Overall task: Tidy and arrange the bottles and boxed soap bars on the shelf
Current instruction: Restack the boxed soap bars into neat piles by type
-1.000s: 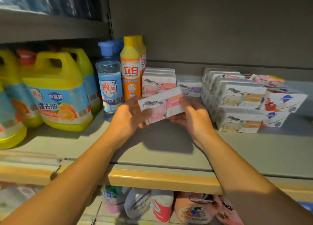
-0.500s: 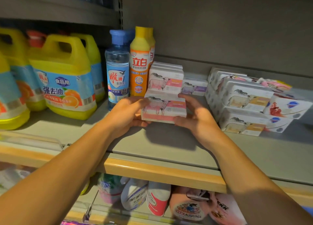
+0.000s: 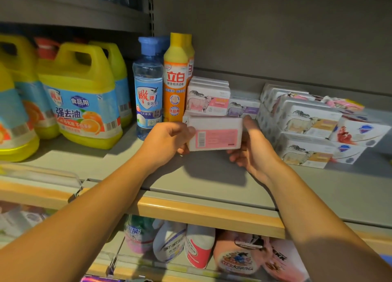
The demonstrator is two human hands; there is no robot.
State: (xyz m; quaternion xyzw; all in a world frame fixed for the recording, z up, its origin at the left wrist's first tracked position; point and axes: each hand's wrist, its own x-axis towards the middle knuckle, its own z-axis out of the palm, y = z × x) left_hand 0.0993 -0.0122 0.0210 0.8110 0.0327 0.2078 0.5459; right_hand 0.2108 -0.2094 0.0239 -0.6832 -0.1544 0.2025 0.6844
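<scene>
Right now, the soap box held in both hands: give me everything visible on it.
The white rectangular cardboard soap box is closed and looks undamaged. It is held long side level above the grey shelf, clear of its surface. The face toward the camera carries a pink panel of fine print with a barcode at its left end. The left hand grips its left end and the right hand holds its right end. It hangs just before the stacked pink sheep-print boxes.

The soap box (image 3: 215, 133) looks like smooth, matt cardboard. The yellow jugs (image 3: 82, 95) are glossy plastic. The shelf (image 3: 212, 188) is matt painted metal.
</scene>
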